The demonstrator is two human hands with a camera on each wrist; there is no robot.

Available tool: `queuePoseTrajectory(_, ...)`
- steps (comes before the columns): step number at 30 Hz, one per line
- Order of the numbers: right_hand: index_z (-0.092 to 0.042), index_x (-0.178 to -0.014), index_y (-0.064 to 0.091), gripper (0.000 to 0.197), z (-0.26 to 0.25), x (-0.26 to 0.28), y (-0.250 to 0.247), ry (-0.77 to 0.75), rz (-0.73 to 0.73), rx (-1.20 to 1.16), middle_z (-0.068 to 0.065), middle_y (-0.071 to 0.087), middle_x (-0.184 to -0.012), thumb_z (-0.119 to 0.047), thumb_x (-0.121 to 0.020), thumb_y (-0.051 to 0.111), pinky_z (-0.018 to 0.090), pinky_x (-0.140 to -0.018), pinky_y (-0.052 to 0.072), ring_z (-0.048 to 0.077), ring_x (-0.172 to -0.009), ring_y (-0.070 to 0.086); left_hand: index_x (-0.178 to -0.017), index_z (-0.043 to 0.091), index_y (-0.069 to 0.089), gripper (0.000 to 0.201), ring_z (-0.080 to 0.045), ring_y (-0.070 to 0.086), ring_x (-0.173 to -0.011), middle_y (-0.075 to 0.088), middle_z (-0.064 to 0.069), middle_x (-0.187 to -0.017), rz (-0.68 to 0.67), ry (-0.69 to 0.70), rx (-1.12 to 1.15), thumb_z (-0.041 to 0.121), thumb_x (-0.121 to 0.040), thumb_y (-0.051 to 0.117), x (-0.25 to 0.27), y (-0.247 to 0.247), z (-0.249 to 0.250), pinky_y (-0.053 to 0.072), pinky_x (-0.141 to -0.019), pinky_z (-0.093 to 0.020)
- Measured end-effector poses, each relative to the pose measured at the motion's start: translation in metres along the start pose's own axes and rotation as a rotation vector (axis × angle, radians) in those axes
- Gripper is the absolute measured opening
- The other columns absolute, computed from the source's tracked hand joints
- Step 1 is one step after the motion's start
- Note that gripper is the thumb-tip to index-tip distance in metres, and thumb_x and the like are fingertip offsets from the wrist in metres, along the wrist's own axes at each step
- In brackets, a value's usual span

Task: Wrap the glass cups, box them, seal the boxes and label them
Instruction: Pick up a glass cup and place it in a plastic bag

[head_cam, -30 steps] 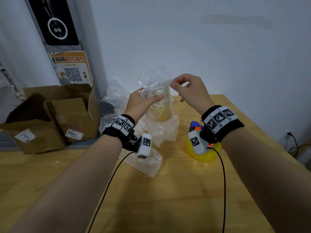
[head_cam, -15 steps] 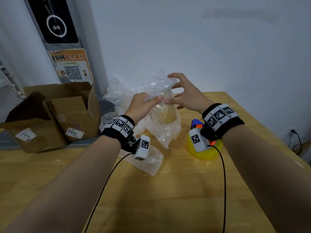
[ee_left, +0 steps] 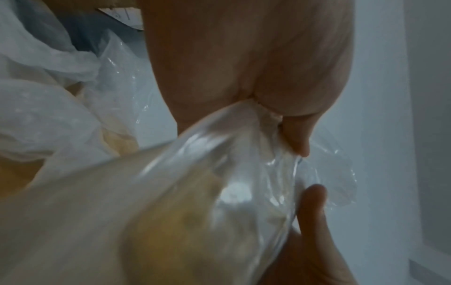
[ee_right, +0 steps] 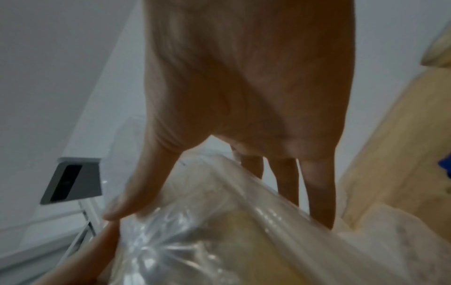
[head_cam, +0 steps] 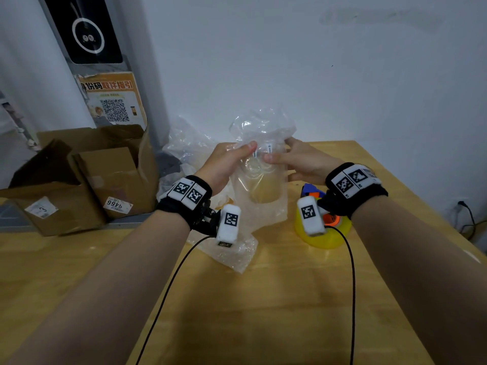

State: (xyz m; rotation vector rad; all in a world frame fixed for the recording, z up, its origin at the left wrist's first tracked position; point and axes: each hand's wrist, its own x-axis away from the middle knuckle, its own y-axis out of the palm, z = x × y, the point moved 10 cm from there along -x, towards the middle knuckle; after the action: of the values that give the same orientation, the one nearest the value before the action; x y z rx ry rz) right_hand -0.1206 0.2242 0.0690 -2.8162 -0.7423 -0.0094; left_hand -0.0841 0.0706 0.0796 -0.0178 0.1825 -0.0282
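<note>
Left hand (head_cam: 224,164) and right hand (head_cam: 300,163) both pinch the plastic wrap (head_cam: 261,133) at the rim of the glass cup (head_cam: 263,185), which hangs upright below the fingertips. Risk: thin film could slip between thumb and fingers, dropping the cup onto the table (head_cam: 263,299). The cup's outline is blurred behind the film; right fingertips are hidden behind it.
</note>
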Motion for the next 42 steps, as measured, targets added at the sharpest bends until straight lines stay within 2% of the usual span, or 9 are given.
queuePoseTrajectory(7,-0.015,-0.137,0.061,0.057,-0.012,0.003,0.002,-0.117,-0.016,-0.14,0.002,0.072,-0.129,-0.03,-0.085,0.081,0.053,-0.103,0.053,0.022,-0.119,0.069,-0.09,0.008,0.076,0.013,-0.023,0.072,-0.09,0.076,-0.009,-0.09,0.012,0.052,-0.07,0.017,-0.097,0.069,-0.001,0.002,0.01,0.055,-0.09,-0.037)
queuePoseTrajectory(11,-0.013,-0.137,0.061,0.06,-0.016,-0.002,-0.002,-0.155,0.03,-0.161,0.005,0.073,-0.126,-0.019,-0.082,0.084,0.049,-0.098,0.057,0.023,-0.115,0.071,-0.062,0.02,0.071,0.034,-0.01,0.067,-0.068,0.07,0.007,-0.065,0.079,0.041,-0.12,0.017,-0.096,0.071,-0.004,-0.001,0.006,0.05,-0.075,-0.026)
queuePoseTrajectory(14,-0.01,-0.135,0.06,0.063,-0.019,-0.004,-0.005,-0.182,0.098,-0.154,0.007,0.074,-0.124,-0.014,-0.078,0.087,0.048,-0.098,0.058,0.024,-0.112,0.073,-0.077,0.004,0.076,0.022,-0.015,0.064,-0.072,0.07,0.0,-0.072,0.137,0.031,-0.099,0.024,-0.088,0.076,-0.004,-0.005,0.002,0.047,-0.076,-0.03)
queuePoseTrajectory(16,-0.01,-0.13,0.064,0.06,-0.019,-0.003,-0.007,-0.205,0.154,-0.135,0.006,0.076,-0.12,-0.015,-0.075,0.09,0.044,-0.097,0.059,0.023,-0.109,0.074,-0.09,-0.009,0.073,0.047,-0.02,0.062,-0.079,0.067,-0.009,-0.081,0.185,0.028,-0.097,0.035,-0.073,0.076,-0.004,-0.009,-0.001,0.046,-0.077,-0.035)
queuePoseTrajectory(24,-0.015,-0.11,0.077,0.031,-0.022,-0.002,-0.011,-0.261,0.26,0.096,-0.002,0.079,-0.105,-0.003,-0.081,0.083,0.029,-0.085,0.06,0.01,-0.1,0.073,-0.089,0.002,0.077,0.007,-0.018,0.068,-0.08,0.075,-0.004,-0.083,0.239,-0.009,-0.11,0.005,-0.09,0.071,-0.005,-0.019,-0.01,0.056,-0.08,-0.035)
queuePoseTrajectory(29,-0.028,-0.128,0.065,0.068,-0.012,-0.001,-0.004,-0.125,0.174,0.187,-0.005,0.074,-0.119,-0.033,-0.064,0.088,0.048,-0.096,0.059,0.016,-0.11,0.07,-0.086,0.011,0.072,0.018,-0.022,0.071,-0.082,0.075,-0.008,-0.091,0.258,-0.027,-0.075,0.006,-0.074,0.085,-0.002,-0.024,-0.018,0.057,-0.078,-0.035)
queuePoseTrajectory(35,-0.036,-0.147,0.038,0.089,-0.022,0.016,0.007,-0.203,0.043,0.143,-0.005,0.052,-0.139,-0.01,-0.077,0.087,0.025,-0.09,0.052,0.015,-0.118,0.063,-0.09,0.004,0.071,0.021,-0.028,0.071,-0.083,0.075,-0.023,-0.096,0.277,-0.069,-0.014,0.001,-0.076,0.086,0.01,-0.028,-0.033,0.06,-0.076,-0.045)
queuePoseTrajectory(38,-0.045,-0.131,0.055,0.074,-0.037,0.02,0.008,-0.287,0.104,0.164,-0.004,0.057,-0.135,-0.03,-0.069,0.093,0.036,-0.095,0.057,0.017,-0.11,0.066,-0.09,0.012,0.073,0.023,-0.029,0.073,-0.087,0.077,-0.014,-0.097,0.288,-0.091,-0.042,-0.004,-0.075,0.082,0.01,-0.027,-0.035,0.062,-0.076,-0.044)
queuePoseTrajectory(42,-0.027,-0.081,0.071,0.026,-0.053,0.016,-0.004,-0.324,0.291,0.316,-0.007,0.069,-0.094,-0.016,-0.071,0.093,0.039,-0.089,0.054,0.008,-0.081,0.06,-0.083,0.012,0.068,0.024,-0.027,0.069,-0.081,0.069,-0.009,-0.087,0.258,-0.112,-0.083,-0.006,-0.076,0.082,0.011,-0.024,-0.038,0.059,-0.069,-0.038)
